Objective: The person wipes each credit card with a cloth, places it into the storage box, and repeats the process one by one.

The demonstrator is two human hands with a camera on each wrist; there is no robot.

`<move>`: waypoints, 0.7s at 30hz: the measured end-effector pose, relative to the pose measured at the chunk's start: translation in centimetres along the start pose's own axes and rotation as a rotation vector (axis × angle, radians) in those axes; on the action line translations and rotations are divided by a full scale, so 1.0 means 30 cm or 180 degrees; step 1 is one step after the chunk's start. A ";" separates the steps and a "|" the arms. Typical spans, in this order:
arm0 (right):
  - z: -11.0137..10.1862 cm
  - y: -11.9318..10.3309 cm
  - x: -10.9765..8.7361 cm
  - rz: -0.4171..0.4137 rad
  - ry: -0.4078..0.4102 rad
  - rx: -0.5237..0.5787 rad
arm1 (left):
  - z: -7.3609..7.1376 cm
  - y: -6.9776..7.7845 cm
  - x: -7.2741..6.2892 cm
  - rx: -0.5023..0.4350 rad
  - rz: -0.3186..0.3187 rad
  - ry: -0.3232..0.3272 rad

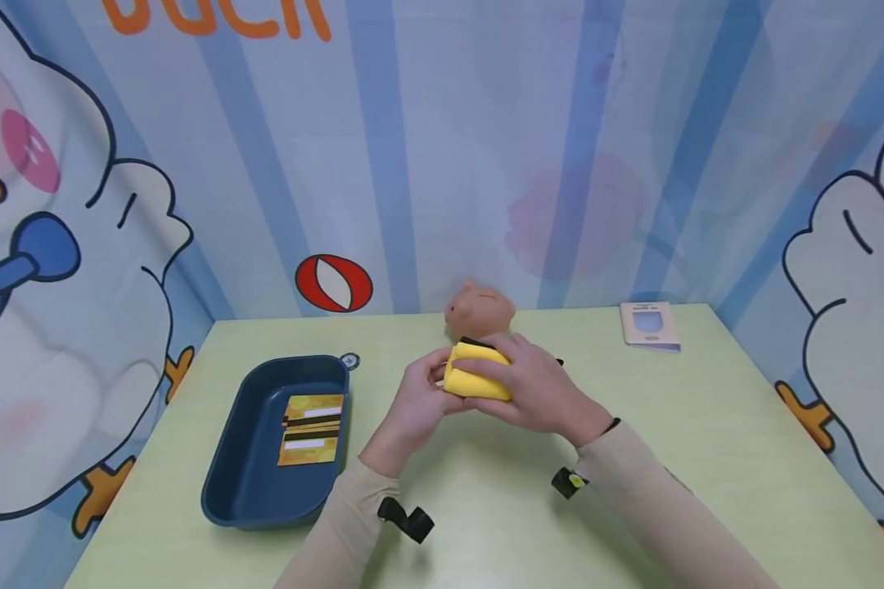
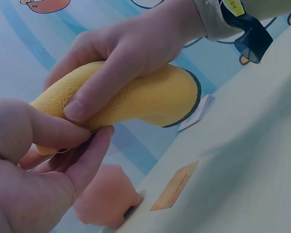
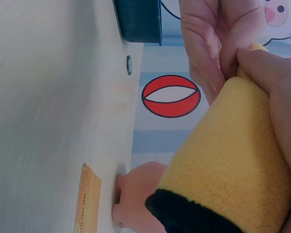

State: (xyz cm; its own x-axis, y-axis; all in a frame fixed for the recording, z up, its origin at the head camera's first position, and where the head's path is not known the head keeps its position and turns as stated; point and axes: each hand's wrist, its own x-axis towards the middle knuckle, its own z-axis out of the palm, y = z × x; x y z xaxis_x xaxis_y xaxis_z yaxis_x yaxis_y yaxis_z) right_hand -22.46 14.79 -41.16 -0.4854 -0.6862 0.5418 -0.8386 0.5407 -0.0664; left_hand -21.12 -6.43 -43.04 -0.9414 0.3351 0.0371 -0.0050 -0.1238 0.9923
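Observation:
A yellow plush cloth with black edging (image 1: 479, 378) is folded into a thick bundle and held above the table in front of the piggy bank. My right hand (image 1: 534, 383) grips it from the right, its thumb lying along the fabric in the left wrist view. At the cloth's left end my left hand (image 1: 421, 398) pinches the fabric between thumb and fingers. The right wrist view shows the cloth (image 3: 223, 160) widening toward its black-edged end. An orange card (image 2: 174, 188) lies on the table below the hands; in the head view they hide it.
At the left stands a dark blue tray (image 1: 224, 470) with gold, black-striped cards (image 1: 311, 429) in it. A small round compass-like disc (image 1: 349, 361) lies by its far corner. A pink piggy bank (image 1: 486, 309) sits at the back edge, a pale pink booklet (image 1: 650, 326) at back right.

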 end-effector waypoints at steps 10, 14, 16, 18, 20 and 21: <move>-0.013 0.019 -0.011 0.0089 -0.0099 -0.0054 | -0.016 0.013 -0.009 -0.0144 -0.0098 0.0210; -0.020 0.027 -0.020 0.0126 -0.0139 -0.0031 | -0.026 0.020 -0.015 -0.0133 -0.0116 0.0238; -0.022 0.031 -0.026 0.0133 -0.0157 -0.0016 | -0.031 0.022 -0.018 -0.0129 -0.0134 0.0251; -0.023 0.034 -0.033 0.0156 -0.0185 -0.0008 | -0.035 0.024 -0.021 -0.0111 -0.0159 0.0274; -0.024 0.037 -0.041 0.0185 -0.0214 -0.0027 | -0.038 0.028 -0.023 -0.0123 -0.0187 0.0304; -0.025 0.039 -0.046 0.0204 -0.0218 -0.0036 | -0.040 0.030 -0.024 -0.0132 -0.0194 0.0316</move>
State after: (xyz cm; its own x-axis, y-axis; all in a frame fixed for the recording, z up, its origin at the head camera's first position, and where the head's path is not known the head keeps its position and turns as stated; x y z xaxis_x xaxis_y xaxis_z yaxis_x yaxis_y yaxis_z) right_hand -22.57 16.73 -41.36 -0.5540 -0.6814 0.4782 -0.8026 0.5898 -0.0894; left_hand -20.84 -7.90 -42.32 -0.9677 0.2494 -0.0372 -0.0754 -0.1453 0.9865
